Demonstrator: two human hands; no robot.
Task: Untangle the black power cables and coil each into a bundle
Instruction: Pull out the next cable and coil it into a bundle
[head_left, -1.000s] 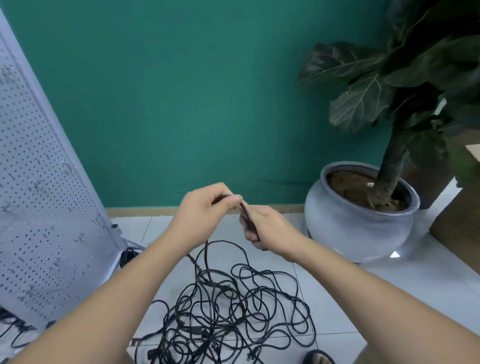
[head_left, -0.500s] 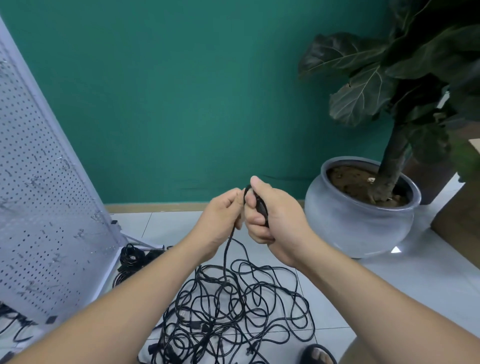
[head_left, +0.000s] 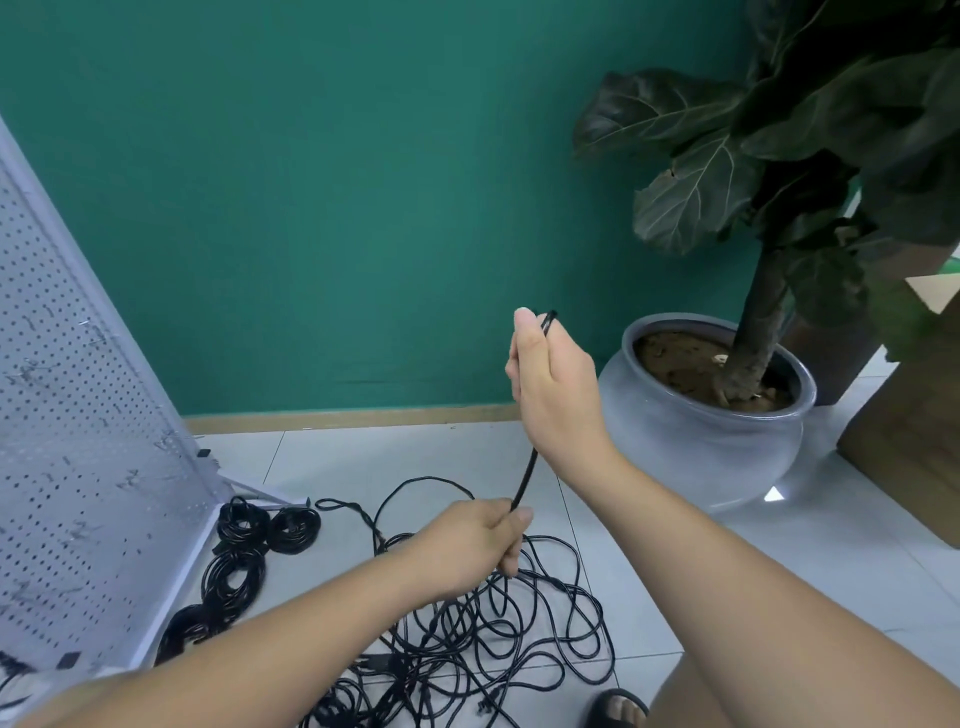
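Observation:
A black power cable (head_left: 524, 480) runs taut between my two hands above the floor. My right hand (head_left: 550, 387) is raised and grips its upper end, which sticks out past my thumb. Lower down, my left hand (head_left: 475, 545) grips the same cable just above a tangled heap of black cables (head_left: 498, 634) on the white tiles. Several coiled black bundles (head_left: 260, 535) lie in a row to the left, beside the foot of the pegboard.
A white pegboard panel (head_left: 78, 441) leans at the left. A grey pot (head_left: 711, 441) with a large-leaved plant stands at the right, against the green wall. A brown wooden block (head_left: 914, 441) sits at the far right. My sandalled foot (head_left: 618, 709) shows at the bottom.
My hands were together at chest height; now the right hand has risen and the left has slid down the cable, stretching a length between them. The view has tilted down, showing the coiled bundles.

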